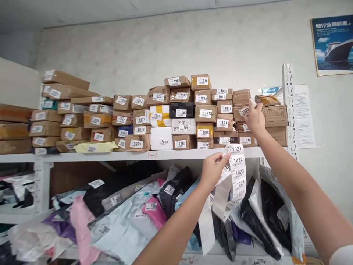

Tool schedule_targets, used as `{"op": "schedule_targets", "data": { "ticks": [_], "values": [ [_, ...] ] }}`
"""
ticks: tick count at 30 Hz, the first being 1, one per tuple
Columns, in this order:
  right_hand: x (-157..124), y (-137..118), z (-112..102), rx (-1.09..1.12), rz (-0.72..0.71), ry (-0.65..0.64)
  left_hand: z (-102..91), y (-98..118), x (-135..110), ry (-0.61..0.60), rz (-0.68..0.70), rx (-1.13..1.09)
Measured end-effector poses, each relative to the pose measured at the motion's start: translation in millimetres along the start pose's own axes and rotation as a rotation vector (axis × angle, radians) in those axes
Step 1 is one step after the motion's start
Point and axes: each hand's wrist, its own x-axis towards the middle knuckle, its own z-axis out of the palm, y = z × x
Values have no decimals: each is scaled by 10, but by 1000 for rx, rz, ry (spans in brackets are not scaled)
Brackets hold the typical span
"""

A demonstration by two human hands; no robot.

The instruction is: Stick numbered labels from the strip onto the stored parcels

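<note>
On the white shelf (179,156), toward three o'clock, a brown box (236,116) sits; lower, the label strip (239,172) hangs nearly upright, pinched by the left hand (215,167); the 1020 label (244,111) lies at ten o'clock from the right hand (255,119), the nearer, touching it; whether that grip closes, I cannot tell.

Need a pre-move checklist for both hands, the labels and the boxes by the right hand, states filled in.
1. Left hand has its grip on the strip of white paper labels: ok.
2. Top label at the strip's upper end reads 1021: ok.
3. Right hand is at the white rectangular label marked 1020: ok.
4. Label 1020 stuck down flat: cannot tell; fingers hide its edge.
5. Label visible on the front of the plain brown cardboard box just above 1020: not ok, none shows.
</note>
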Motion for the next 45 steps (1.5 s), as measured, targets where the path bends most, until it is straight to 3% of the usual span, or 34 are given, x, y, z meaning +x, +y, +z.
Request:
{"op": "schedule_targets", "data": {
  "ticks": [3,8,11,14,16,18,22,27,29,32,35,39,42,45],
  "values": [
    [22,65,-21,-31,-123,35,98,-40,187,-2,45,-57],
    [-4,31,-236,-137,-313,-93,164,-129,427,-75,139,-184],
    [-203,-82,-478,111,-274,-60,152,-208,543,-135,171,-219],
    [-490,-234,-672,490,-253,-342,160,-292,671,-145,234,-229],
    [-634,-321,-729,606,-214,-533,193,-325,761,-132,295,-247],
    [-699,-376,-746,617,-124,-568,243,-330,844,-158,314,-311],
    [-660,-395,-779,660,96,-521,339,-274,964,-278,218,-530],
    [-532,-379,-800,660,245,-486,404,-167,1062,-292,182,-632],
    [-458,-380,-763,641,241,-482,425,-126,1106,-281,166,-596],
    [-335,-395,-674,608,196,-476,452,-78,1189,-161,172,-444],
    [-230,-433,-545,536,97,-374,462,-36,1276,-46,153,-402],
    [-13,-437,-321,465,-82,-117,450,16,1325,-108,33,-492],
    [326,-343,-167,413,-97,65,458,14,1278,-138,-2,-436],
    [693,-214,-48,301,-84,61,497,-36,1209,-179,36,-437]
  ]
}}
